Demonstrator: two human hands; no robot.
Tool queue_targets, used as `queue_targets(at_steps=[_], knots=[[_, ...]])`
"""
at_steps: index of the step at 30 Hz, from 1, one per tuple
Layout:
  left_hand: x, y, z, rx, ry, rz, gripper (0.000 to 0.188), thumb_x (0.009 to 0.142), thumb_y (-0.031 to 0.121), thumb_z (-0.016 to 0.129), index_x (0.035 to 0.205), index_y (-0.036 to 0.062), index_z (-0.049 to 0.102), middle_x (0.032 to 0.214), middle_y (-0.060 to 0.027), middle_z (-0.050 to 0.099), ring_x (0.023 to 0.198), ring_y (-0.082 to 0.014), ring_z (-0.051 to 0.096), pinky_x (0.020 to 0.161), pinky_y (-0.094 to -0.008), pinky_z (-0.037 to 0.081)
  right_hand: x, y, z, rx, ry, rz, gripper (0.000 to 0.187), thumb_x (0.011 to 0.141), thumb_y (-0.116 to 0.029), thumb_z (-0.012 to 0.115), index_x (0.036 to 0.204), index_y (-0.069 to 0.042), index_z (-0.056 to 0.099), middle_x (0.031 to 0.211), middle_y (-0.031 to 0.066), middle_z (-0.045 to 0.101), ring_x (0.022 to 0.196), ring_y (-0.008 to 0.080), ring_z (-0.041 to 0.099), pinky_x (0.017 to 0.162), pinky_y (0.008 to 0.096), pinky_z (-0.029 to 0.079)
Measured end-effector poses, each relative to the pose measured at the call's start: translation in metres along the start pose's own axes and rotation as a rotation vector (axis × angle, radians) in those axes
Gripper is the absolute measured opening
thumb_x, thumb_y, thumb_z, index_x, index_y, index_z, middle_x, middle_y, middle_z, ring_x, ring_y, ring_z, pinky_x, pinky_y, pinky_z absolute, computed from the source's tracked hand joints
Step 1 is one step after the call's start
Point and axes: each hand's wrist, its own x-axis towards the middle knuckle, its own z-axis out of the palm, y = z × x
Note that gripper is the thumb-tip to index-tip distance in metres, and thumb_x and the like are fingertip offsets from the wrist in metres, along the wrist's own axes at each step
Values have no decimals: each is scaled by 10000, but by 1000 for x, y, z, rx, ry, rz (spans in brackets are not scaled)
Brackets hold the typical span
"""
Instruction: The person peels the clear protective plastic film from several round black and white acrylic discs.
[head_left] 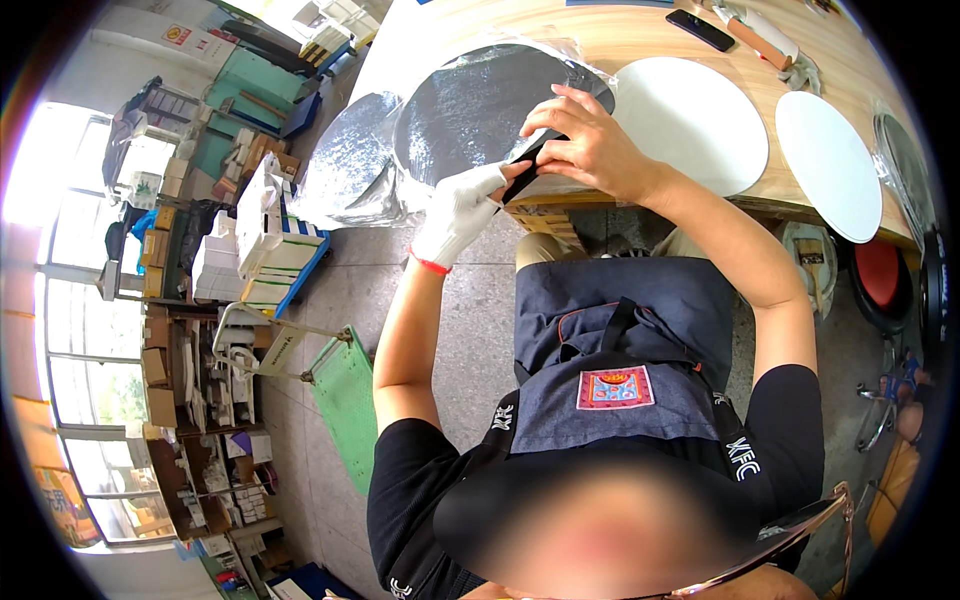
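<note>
A large round dark disc [470,120] with a glossy, wrinkled surface lies near the table's front edge, clear film around its rim. At the disc's near right edge a narrow black flap [522,178] stands up between my hands. My left hand [458,215], in a white glove with a red cuff, pinches the flap's lower end. Bare fingers of my right hand [592,148] are closed on its upper end, the index finger stretched over the disc. Whether the flap belongs to the disc or its covering, I cannot tell.
On the wooden table [620,28] lie a white disc [690,125], a second white disc [830,165] overhanging the front edge, and a phone [700,30]. Film-wrapped sheeting [350,160] hangs at the left. A green trolley [342,410] stands on the floor; a red-topped stool [877,275] stands right.
</note>
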Motion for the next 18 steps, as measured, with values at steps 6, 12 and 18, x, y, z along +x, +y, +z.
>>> queue_targets(at_steps=[6, 12, 18], knots=[[0, -1, 4, 15, 139, -67, 351, 867, -19, 590, 1169, 118, 707, 958, -95, 723, 754, -166, 676, 702, -277, 532, -7, 6, 2, -62, 9, -41, 368, 779, -153, 747, 1120, -178, 609, 1398, 24, 491, 1285, 233, 476, 1143, 513, 308], [3, 8, -7, -78, 76, -208, 350, 864, -23, 572, 1162, 105, 704, 911, -104, 694, 712, -155, 639, 677, -269, 508, -7, 14, -8, -99, 32, -82, 150, 792, -158, 724, 938, -161, 692, 1349, 14, 558, 1294, 231, 478, 1145, 502, 300], [1, 12, -3, -2, 49, -62, 372, 841, -28, 598, 1165, 119, 705, 913, -97, 698, 728, -200, 660, 708, -294, 521, 1, 12, -4, 7, 69, 109, 109, 797, -197, 742, 788, -116, 670, 1162, -23, 604, 1171, 179, 523, 1133, 456, 281]])
